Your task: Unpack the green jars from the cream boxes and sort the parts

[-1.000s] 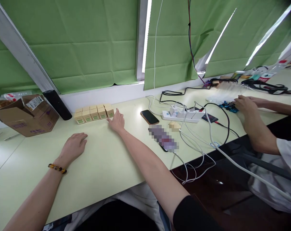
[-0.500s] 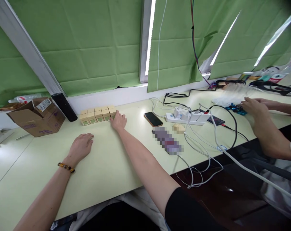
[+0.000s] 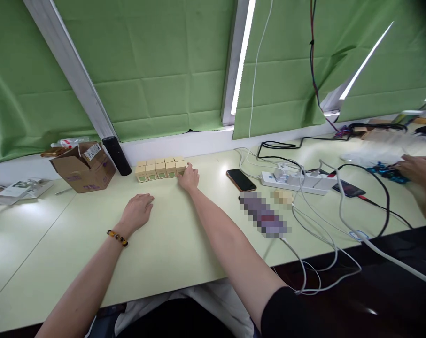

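Several small tan cardboard boxes [image 3: 160, 170] stand side by side in a row near the back wall, pale labels on their fronts. My right hand [image 3: 189, 178] is at the row's right end, its fingers closed against the last small box [image 3: 181, 165]. Part of that box is hidden by the hand. My left hand [image 3: 137, 210] rests palm down on the table, in front of the row and apart from it. Its fingers are stretched out, with nothing held. A beaded bracelet [image 3: 117, 237] circles the left wrist.
An open brown carton [image 3: 88, 173] and a black cylinder [image 3: 117, 156] stand left. Right are a phone [image 3: 241, 180], a blurred-out purple item [image 3: 264, 215], a power strip [image 3: 297, 182] and cables. A co-worker's hand [image 3: 415, 169] touches blue items [image 3: 387, 172] at far right.
The view has swung left, so everything appears further right. My hands keep about the same places on the table and at the row. Less of the co-worker's arms shows.
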The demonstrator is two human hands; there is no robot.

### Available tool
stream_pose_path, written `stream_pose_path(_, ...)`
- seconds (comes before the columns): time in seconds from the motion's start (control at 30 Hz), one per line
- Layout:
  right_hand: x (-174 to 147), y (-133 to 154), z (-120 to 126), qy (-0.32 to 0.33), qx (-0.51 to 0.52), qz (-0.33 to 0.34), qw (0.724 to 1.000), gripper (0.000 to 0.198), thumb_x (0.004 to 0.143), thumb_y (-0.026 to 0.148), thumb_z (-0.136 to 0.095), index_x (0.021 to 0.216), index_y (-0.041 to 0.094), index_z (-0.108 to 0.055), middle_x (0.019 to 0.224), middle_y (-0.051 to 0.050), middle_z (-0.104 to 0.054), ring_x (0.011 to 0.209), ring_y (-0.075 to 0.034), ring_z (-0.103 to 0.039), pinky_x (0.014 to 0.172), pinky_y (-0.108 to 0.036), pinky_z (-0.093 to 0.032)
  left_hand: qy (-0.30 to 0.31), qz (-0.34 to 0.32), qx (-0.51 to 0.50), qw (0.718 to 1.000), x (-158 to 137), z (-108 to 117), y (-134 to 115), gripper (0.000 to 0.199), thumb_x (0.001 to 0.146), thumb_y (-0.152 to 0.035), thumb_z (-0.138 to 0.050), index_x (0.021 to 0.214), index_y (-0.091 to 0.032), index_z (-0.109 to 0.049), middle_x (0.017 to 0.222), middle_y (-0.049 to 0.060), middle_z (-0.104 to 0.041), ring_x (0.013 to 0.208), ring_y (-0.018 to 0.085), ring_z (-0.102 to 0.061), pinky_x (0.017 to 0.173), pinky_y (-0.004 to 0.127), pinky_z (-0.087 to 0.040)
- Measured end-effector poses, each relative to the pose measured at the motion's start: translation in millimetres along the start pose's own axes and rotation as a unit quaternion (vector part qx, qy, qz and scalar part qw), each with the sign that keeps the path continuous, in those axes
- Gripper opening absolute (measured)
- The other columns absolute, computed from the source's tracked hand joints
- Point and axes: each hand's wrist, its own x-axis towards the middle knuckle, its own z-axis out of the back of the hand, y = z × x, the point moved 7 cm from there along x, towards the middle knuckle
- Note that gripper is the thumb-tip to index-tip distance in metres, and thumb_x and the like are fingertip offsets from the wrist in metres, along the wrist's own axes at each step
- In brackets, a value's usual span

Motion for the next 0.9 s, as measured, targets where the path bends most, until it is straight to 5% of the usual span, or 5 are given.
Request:
stream_pose_path(0.2, 5, -7, 1, 0.012, -0.013, -0.018, 1.000, 0.063, 0.090, 0.039, -0.071, 0.144, 0.014, -0.050, 0.142, -0.021, -0.060, 0.136, -0.037, -0.046, 0.110, -0.047, -0.039, -0.003, -0.001, -0.013, 1.000, -1, 0, -2, 0.040, 0.100, -0.031, -0.043, 0.126, -0.021, -0.071, 0.136, 0.012, -0.071, 0.133, 0.034, -0.060, 0.113, 0.053, -0.049)
stream_pose_path(0.5, 4, -5, 6, 0.033, -0.020, 0.004, 0.999, 0.050, 0.092, 0.032, -0.068, 0.138, 0.018, -0.051, 0.136, -0.017, -0.064, 0.131, -0.034, -0.051, 0.103, -0.043, -0.042, 0.000, 0.001, -0.019, 1.000, -2, 4, -7, 0.039, 0.100, -0.029, -0.044, 0.126, -0.022, -0.071, 0.137, 0.012, -0.071, 0.133, 0.035, -0.060, 0.113, 0.054, -0.049)
stream_pose_path(0.73, -57, -6, 24, 0.033, -0.049, 0.089, 0.994, 0.037, 0.092, 0.042, -0.070, 0.119, 0.019, -0.056, 0.126, -0.015, -0.067, 0.119, -0.032, -0.054, 0.100, -0.042, -0.042, -0.024, 0.035, -0.085, 0.995, -1, 6, -4, 0.041, 0.098, -0.033, -0.048, 0.132, -0.020, -0.067, 0.137, 0.013, -0.070, 0.135, 0.034, -0.060, 0.116, 0.053, -0.047)
stream_pose_path(0.9, -113, 10, 26, 0.083, -0.026, 0.149, 0.985, 0.042, 0.088, 0.048, -0.074, 0.115, 0.020, -0.057, 0.118, -0.011, -0.069, 0.112, -0.030, -0.056, 0.095, -0.041, -0.043, -0.004, 0.057, -0.263, 0.963, 17, 2, -12, 0.069, 0.086, -0.025, -0.059, 0.153, -0.020, -0.045, 0.156, 0.015, -0.055, 0.145, 0.030, -0.054, 0.122, 0.050, -0.042)
